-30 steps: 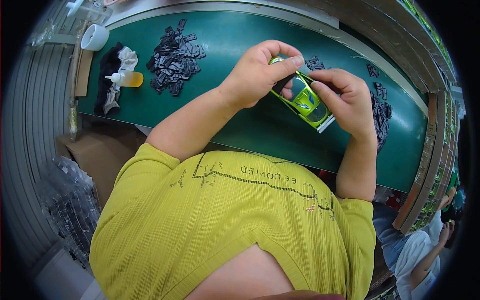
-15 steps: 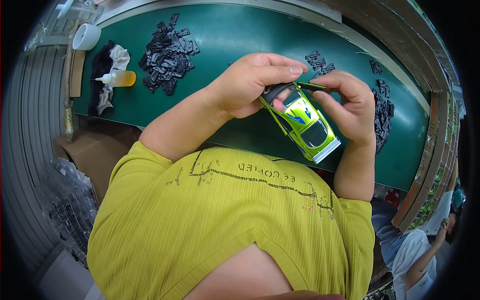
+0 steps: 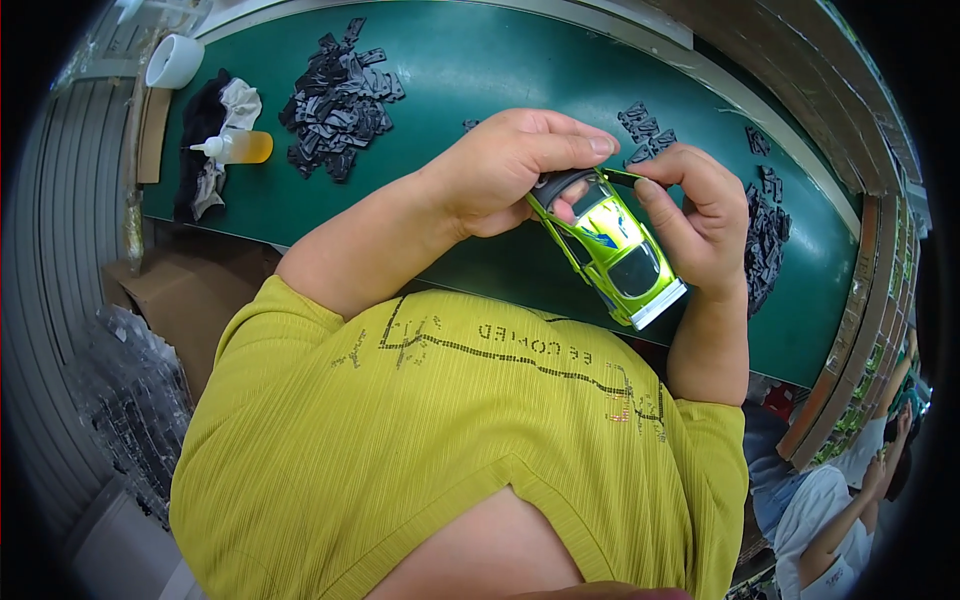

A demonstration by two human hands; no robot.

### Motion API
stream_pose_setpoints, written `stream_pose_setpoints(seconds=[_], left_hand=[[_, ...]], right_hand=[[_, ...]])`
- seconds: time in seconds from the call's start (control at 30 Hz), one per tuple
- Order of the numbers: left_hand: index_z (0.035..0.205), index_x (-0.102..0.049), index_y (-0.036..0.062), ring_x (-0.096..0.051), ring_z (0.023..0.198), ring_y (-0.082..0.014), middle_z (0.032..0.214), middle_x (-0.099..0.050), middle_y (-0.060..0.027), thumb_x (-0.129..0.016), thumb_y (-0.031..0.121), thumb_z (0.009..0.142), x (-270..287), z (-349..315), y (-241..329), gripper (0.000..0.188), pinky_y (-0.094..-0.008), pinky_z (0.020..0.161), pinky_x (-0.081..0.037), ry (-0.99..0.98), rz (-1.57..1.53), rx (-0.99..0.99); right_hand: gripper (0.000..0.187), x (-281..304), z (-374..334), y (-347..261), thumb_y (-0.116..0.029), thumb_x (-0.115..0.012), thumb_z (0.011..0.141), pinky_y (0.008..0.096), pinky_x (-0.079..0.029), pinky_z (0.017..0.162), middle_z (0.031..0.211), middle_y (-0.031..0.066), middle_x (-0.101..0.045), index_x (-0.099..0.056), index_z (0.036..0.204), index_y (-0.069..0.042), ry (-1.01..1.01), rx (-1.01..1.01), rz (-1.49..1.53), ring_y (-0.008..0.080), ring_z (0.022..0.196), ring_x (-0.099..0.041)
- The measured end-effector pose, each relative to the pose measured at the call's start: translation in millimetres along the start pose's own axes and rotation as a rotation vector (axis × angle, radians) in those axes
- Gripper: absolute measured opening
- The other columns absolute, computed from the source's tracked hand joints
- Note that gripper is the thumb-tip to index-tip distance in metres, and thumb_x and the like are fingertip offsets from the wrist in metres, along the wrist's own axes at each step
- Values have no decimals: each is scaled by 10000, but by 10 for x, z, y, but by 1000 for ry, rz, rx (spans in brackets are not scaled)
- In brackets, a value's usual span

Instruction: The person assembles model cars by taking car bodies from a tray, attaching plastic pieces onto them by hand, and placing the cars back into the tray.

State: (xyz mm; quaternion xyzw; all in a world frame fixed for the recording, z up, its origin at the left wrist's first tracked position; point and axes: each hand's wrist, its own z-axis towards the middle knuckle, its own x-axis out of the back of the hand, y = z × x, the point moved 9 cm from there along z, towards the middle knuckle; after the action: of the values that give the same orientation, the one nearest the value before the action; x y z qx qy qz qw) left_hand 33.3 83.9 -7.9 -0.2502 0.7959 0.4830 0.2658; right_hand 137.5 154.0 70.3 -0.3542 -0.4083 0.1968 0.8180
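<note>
Lime-green toy car (image 3: 606, 243) is up over the green worktop (image 3: 480, 65), left hand (image 3: 500, 170) with its grip wrapped round the dark end. Right hand (image 3: 705, 215) has its grip pinching the thin swung-out door (image 3: 619, 177), thumb against finger. Big heap of black plastic parts (image 3: 335, 105) off left, squeeze bottle of orange liquid (image 3: 248, 147) just beyond it.

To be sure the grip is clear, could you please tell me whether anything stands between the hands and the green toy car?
Nothing visible: the left hand holds the green toy car near its dark end, and the right hand pinches its projecting flap.
</note>
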Motion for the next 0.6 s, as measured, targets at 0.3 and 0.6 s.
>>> stream_pose_setpoints(seconds=[0.3, 0.6], left_hand=[[1200, -616, -61, -563, 569, -92, 764, -632, -39, -575, 194, 1016, 95, 66, -138, 317, -225, 589, -483, 26, 21, 34], [1130, -637, 4, -584, 665, -104, 727, -608, -17, -586, 244, 1022, 274, 81, 195, 269, -265, 687, -508, 133, -150, -281]], right_hand=[[112, -155, 48, 21, 25, -715, 788, 291, -483, 612, 781, 100, -669, -700, 897, 7, -90, 17, 38, 197, 692, -646], [68, 532, -177, 232, -23, -661, 928, 216, -428, 641, 811, 30, -627, -675, 917, 42, 570, -95, 287, 86, 704, -550]])
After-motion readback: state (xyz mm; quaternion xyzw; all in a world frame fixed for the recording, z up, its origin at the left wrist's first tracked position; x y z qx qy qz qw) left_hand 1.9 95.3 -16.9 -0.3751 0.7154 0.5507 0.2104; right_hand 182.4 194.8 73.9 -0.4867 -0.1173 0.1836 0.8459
